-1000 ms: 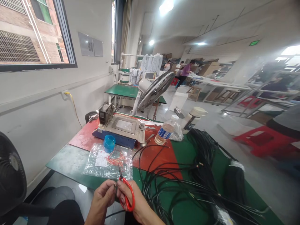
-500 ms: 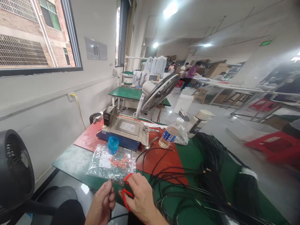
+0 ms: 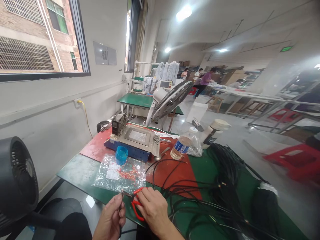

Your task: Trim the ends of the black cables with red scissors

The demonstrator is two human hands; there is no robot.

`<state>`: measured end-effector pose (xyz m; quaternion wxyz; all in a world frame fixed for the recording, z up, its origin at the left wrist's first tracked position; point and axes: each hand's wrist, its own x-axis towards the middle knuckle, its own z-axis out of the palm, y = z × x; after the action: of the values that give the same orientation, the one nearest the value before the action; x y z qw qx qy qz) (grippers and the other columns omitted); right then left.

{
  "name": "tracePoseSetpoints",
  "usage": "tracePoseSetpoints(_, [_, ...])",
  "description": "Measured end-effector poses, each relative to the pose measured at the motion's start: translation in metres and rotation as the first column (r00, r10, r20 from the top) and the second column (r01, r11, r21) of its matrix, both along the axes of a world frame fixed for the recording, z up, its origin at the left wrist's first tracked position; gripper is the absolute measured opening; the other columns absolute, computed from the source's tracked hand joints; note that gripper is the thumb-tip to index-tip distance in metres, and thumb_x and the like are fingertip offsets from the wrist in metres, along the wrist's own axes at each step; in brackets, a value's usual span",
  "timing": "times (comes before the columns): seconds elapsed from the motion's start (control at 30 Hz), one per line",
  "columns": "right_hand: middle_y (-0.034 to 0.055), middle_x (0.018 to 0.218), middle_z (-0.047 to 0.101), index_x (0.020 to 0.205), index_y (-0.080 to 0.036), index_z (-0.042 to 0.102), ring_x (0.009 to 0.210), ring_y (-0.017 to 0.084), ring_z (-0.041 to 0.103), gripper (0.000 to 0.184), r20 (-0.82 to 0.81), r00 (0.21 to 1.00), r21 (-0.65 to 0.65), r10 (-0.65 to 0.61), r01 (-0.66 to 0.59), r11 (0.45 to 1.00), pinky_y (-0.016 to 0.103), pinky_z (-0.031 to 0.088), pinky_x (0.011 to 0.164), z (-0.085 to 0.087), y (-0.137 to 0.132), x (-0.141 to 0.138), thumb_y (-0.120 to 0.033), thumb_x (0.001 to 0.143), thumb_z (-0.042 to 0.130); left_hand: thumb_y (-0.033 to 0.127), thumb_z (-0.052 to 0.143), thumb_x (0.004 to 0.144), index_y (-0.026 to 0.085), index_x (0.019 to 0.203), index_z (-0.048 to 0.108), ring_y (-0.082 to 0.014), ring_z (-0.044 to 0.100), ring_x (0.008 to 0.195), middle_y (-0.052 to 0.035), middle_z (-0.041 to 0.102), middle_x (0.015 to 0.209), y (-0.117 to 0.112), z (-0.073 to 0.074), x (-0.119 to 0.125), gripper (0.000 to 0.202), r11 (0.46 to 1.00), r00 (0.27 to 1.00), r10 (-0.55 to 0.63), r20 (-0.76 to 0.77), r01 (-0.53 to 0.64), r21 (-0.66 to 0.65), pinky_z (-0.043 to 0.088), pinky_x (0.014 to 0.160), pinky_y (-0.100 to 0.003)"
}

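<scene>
Near the front edge of the green table, my left hand (image 3: pixel 112 215) pinches the end of a black cable (image 3: pixel 128 230), whose length trails below the fingers. In my right hand (image 3: pixel 153 208) is a pair of red-handled scissors (image 3: pixel 137 210), the fingers wrapped about the handles. The blades point left and meet the cable's tip just above my left thumb; whether they are fully closed is too small to tell. Just beyond the hands lies a clear plastic bag (image 3: pixel 102 178) with small red and white pieces (image 3: pixel 128 173) scattered over it.
A blue round container (image 3: pixel 121 155) stands at the bag's far edge, before a blue-based soldering pot (image 3: pixel 135 148). A bottle of liquid (image 3: pixel 180 146) stands right of it. Black cables (image 3: pixel 226 170) cover the table's right side. A black fan (image 3: pixel 16 180) is at left.
The scissors' blades have moved left and now reach the cable tip, where there was a gap before. The view has shifted slightly.
</scene>
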<state>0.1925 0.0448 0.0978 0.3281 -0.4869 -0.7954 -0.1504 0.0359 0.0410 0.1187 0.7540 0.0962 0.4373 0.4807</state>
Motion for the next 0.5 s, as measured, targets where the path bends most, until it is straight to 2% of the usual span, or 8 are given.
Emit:
tracePoseSetpoints(0.13, [0.0009,0.059,0.051,0.069,-0.018,0.054,0.057,0.014,0.04,0.036,0.015,0.999,0.054,0.037,-0.038,0.998,0.03,0.02,0.055,-0.003,-0.001,0.002,-0.019,0.095,0.029,0.031,0.084,0.045,0.014,0.073,0.063,-0.0034,0.039,0.045,0.0052,0.049,0.057,0.001,0.0,0.0,0.039,1.0,1.0,0.005,0.006,-0.005,-0.017,0.03,0.037,-0.016])
tracePoseSetpoints(0.23, [0.0012,0.059,0.052,0.067,-0.018,0.054,0.056,0.014,0.041,0.036,-0.06,0.993,0.035,0.104,-0.103,0.994,0.029,0.022,0.054,-0.003,-0.003,0.002,-0.022,0.095,0.031,0.028,0.084,0.047,0.016,0.076,0.063,-0.0045,0.043,0.046,0.0056,0.05,0.056,0.002,-0.007,-0.001,0.037,0.999,0.999,0.032,0.039,-0.031,-0.043,0.035,0.041,-0.016])
tracePoseSetpoints(0.33, [0.002,0.062,0.056,0.08,-0.017,0.059,0.057,0.013,0.044,0.031,-0.148,0.965,0.01,0.214,-0.215,0.977,0.028,0.026,0.055,0.001,-0.004,-0.002,-0.025,0.095,0.034,0.023,0.081,0.054,0.017,0.08,0.063,-0.0101,0.057,0.061,0.0011,0.059,0.064,0.004,-0.017,-0.003,0.033,0.997,0.994,0.07,0.086,-0.067,-0.036,0.048,0.058,-0.021])
tracePoseSetpoints(0.4, [0.0019,0.063,0.06,0.093,-0.017,0.061,0.057,0.013,0.047,0.024,-0.134,0.939,0.049,0.318,-0.314,0.948,0.028,0.027,0.055,0.004,-0.004,-0.006,-0.022,0.094,0.037,0.02,0.078,0.057,0.018,0.084,0.063,-0.0132,0.061,0.072,-0.0033,0.064,0.074,0.005,-0.023,-0.003,0.031,0.994,0.988,0.102,0.115,-0.095,-0.06,0.051,0.066,-0.024])
tracePoseSetpoints(0.5, [0.0017,0.065,0.063,0.1,-0.017,0.06,0.058,0.013,0.052,0.022,-0.022,0.895,0.079,0.445,-0.443,0.893,0.029,0.027,0.052,0.007,-0.002,-0.015,-0.017,0.092,0.039,0.017,0.075,0.061,0.019,0.08,0.064,-0.0143,0.062,0.073,-0.0053,0.066,0.077,0.005,-0.026,-0.003,0.023,0.988,0.982,0.104,0.155,-0.084,-0.127,0.05,0.061,-0.023])
